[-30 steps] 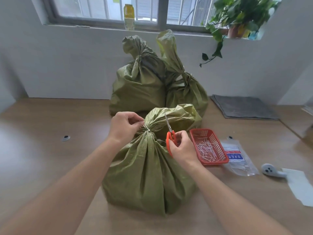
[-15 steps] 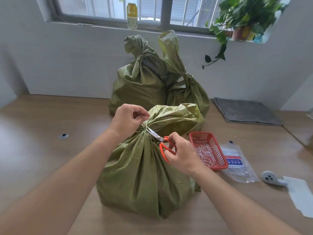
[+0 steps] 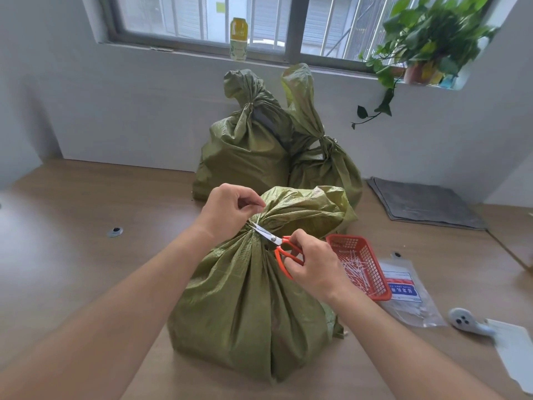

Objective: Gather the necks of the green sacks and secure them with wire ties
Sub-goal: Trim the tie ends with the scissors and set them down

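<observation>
A green sack [image 3: 245, 307] stands on the wooden table [image 3: 72, 255] right in front of me, its neck gathered and bound by a white tie [image 3: 257, 218]. My left hand [image 3: 229, 207] pinches the tie's loose end upward at the neck. My right hand [image 3: 313, 262] grips orange-handled scissors [image 3: 278, 245], and the blades touch the tie at the neck. Two more green sacks [image 3: 245, 151] [image 3: 323, 166] stand tied against the wall behind.
A red basket [image 3: 372, 293] of white ties sits right of the sack, with a clear plastic bag [image 3: 409, 293] beside it. A white tool [image 3: 467, 323] on paper lies at the far right. A grey cloth [image 3: 421, 202] is at the back right. A plant [image 3: 427, 44] and a bottle [image 3: 238, 39] stand on the windowsill.
My right hand swung the scissors from pointing upward down to the sack's neck, and the blades now meet the tie. My left hand stayed pinching the tie end.
</observation>
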`<state>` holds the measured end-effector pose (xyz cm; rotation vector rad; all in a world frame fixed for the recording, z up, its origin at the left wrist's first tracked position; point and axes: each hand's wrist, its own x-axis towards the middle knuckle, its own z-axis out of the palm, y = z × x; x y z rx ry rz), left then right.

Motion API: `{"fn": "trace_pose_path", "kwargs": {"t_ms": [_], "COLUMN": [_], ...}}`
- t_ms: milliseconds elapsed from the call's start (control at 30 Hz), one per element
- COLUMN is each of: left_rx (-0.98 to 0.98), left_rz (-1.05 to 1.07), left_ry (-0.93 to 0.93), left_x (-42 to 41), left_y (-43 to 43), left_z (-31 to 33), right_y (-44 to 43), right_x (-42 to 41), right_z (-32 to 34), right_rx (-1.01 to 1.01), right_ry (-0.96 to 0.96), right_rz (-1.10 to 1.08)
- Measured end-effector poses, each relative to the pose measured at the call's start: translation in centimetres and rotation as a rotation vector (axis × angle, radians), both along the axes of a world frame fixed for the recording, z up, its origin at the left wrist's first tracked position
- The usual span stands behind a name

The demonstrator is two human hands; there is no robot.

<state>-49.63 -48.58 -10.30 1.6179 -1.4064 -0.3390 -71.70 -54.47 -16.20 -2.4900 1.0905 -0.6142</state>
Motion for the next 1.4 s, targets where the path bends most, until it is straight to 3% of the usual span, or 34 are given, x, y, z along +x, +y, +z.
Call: {"fn": "trace_pose_path", "kwargs": {"t_ms": [1400], "left_rx": [-0.026], "left_rz": [0.02], "left_ry": [-0.027], "left_x": [-0.8], "left_y": [1.3], "left_z": [0.4], "right_y": [1.6], "right_x": [-0.3], "right_z": [1.6], "right_rx": [-0.033], "right_ry": [0.047], "right_rz": [-0.034]}}
